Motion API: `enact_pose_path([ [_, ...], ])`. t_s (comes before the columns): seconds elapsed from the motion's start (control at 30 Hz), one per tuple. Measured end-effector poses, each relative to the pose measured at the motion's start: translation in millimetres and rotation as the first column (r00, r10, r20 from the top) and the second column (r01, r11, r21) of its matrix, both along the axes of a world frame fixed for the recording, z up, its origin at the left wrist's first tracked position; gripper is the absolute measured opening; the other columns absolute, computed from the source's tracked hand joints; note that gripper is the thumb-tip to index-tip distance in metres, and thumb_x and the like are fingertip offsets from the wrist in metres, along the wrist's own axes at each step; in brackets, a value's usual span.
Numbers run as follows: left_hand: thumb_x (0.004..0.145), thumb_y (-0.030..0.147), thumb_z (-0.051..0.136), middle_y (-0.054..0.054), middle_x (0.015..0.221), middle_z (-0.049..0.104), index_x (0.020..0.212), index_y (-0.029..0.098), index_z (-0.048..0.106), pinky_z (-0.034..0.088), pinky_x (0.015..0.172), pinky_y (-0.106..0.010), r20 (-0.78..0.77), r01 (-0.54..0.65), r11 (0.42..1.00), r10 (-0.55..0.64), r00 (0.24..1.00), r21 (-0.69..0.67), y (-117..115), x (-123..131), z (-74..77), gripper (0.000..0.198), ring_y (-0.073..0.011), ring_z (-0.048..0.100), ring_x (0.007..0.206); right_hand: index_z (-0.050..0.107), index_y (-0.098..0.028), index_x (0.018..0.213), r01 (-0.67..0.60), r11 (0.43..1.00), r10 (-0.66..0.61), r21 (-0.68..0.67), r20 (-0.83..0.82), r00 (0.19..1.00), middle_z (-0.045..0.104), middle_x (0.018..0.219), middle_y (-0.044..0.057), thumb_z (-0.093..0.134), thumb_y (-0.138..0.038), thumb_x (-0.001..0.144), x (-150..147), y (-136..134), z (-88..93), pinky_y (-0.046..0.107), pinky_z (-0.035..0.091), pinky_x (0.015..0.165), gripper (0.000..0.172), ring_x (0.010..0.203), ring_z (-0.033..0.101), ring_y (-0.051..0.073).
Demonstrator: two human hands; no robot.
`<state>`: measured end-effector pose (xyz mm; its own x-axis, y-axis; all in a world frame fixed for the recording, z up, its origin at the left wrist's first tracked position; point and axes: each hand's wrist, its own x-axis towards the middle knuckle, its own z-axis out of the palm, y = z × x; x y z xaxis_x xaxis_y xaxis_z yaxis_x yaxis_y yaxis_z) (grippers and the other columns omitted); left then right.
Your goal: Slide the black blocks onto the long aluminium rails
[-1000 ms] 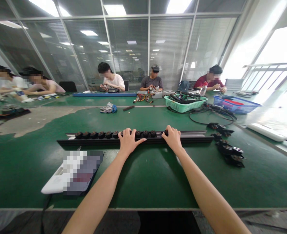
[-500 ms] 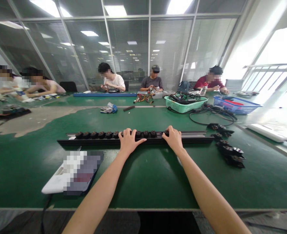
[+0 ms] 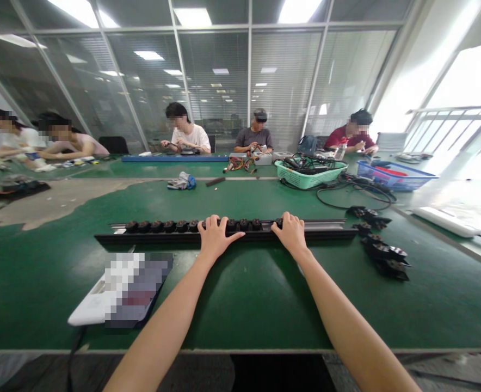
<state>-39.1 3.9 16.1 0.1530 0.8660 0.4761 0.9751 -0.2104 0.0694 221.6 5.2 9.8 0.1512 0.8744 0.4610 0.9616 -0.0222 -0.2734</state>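
Note:
A long black metal rail (image 3: 175, 238) with a silvery channel lies crosswise before me. Along its left and middle sits a row of small black round parts (image 3: 169, 226). My left hand (image 3: 215, 235) rests over the row with its fingers spread and its thumb stretched right along the near edge. Farther right, my right hand (image 3: 290, 231) has its fingers curled down on another black round part (image 3: 279, 223) in the channel, which is mostly hidden by them. Between the hands a few round parts (image 3: 244, 224) show, then a bare stretch of channel.
Several dark finned pieces (image 3: 383, 250) lie right of the rail. A phone-like device (image 3: 89, 307) with a cable lies front left, partly blurred out. Farther back are a green basket (image 3: 306, 178) of cables, a blue basket (image 3: 415, 182) and a glove (image 3: 182, 181). Several people sit across the table.
Both my hands keep their places on the rail. Across the table, the person in white has shifted their hands slightly; the view has moved a touch.

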Motion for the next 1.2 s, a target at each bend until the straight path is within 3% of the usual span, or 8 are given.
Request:
enact_pose_path([
  [1.2, 0.084, 0.085, 0.044, -0.018, 0.13, 0.055, 0.131, 0.022, 0.064, 0.029, 0.108, -0.055, -0.008, -0.001, 1.0, 0.002, 1.0, 0.018, 0.4, 0.3, -1.2, 0.082, -0.036, 0.046, 0.121, 0.055, -0.017, 0.099, 0.06, 0.998, -0.059, 0.006, -0.05, 0.997, 0.068, 0.105, 0.017, 0.05, -0.034, 0.092, 4.7, -0.9, -0.5, 0.039, 0.034, 0.087, 0.018, 0.102, 0.057, 0.031],
])
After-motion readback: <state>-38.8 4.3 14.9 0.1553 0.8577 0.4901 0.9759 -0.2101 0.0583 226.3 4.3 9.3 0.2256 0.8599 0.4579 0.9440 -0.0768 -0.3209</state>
